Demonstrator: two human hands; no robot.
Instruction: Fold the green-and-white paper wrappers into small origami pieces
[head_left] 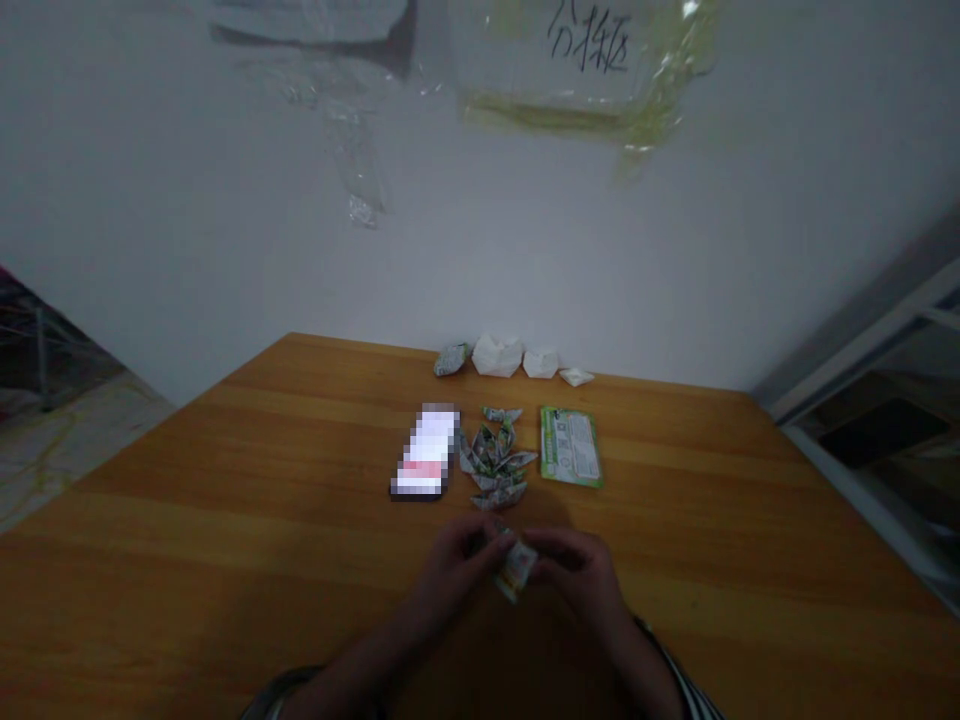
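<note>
Brown worktop (262, 480) meets a pale wall (225, 230). The left hand (459, 555) and right hand (581, 568) each have a narrow grip, pinching one small paper (516, 572) between them, toward 6 o'clock. From that paper, folded bits (491, 460) lie at 12, a phone (427, 450) at 11, a green-edged sheet (571, 447) at 1. White shapes (497, 357) sit farther off at 12, by the wall.

A plain workroom is suggested, its sorting area marked by a handwritten Chinese sign (589, 45) taped to the white wall (525, 240) above the wooden counter (285, 500); a pale-framed rack (862, 345) is seen to the counter's right, a yellow-streaked floor (52, 450) to its left.
</note>
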